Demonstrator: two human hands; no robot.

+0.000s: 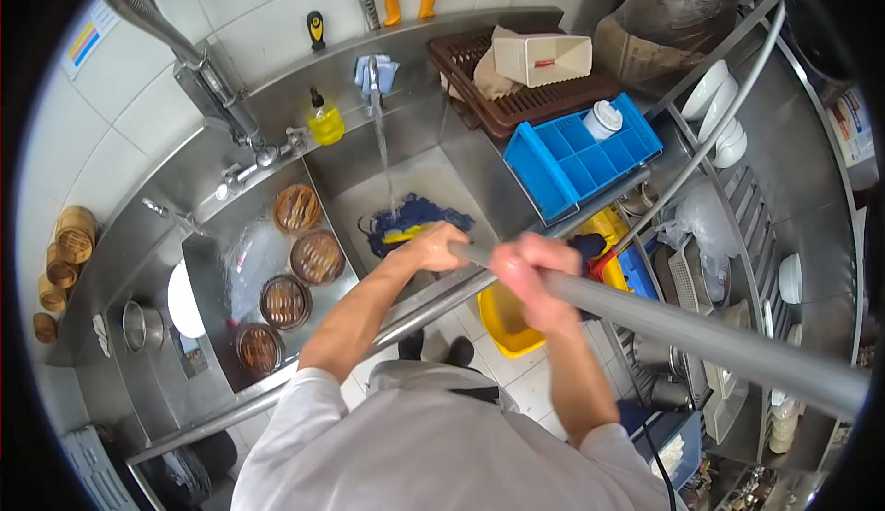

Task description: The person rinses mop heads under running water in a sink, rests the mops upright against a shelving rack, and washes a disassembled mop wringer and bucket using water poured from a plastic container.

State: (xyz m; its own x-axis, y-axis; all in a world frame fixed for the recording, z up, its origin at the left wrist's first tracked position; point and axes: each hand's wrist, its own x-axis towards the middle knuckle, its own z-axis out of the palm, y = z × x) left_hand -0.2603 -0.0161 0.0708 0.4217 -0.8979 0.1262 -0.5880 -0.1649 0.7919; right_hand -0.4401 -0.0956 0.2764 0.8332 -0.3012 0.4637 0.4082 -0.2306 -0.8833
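Observation:
A long grey pole [682, 319] runs from the sink basin out to the right edge of the view. Near its lower end my left hand [431, 247] is closed around it, just above a dark blue mop head [419, 220] with a yellow part. Further up, my right hand [536, 276] wraps round the same pole, slightly blurred. The mop head lies in the middle basin [452, 172], under water running from the tap [373, 82].
Round steamer baskets [317, 257] sit in the left basin. A blue divided crate [576, 165] and a brown rack [461, 78] stand right of the tap. Below the counter are a yellow bucket [507, 327] and my feet. Shelves with white bowls [705, 92] line the right.

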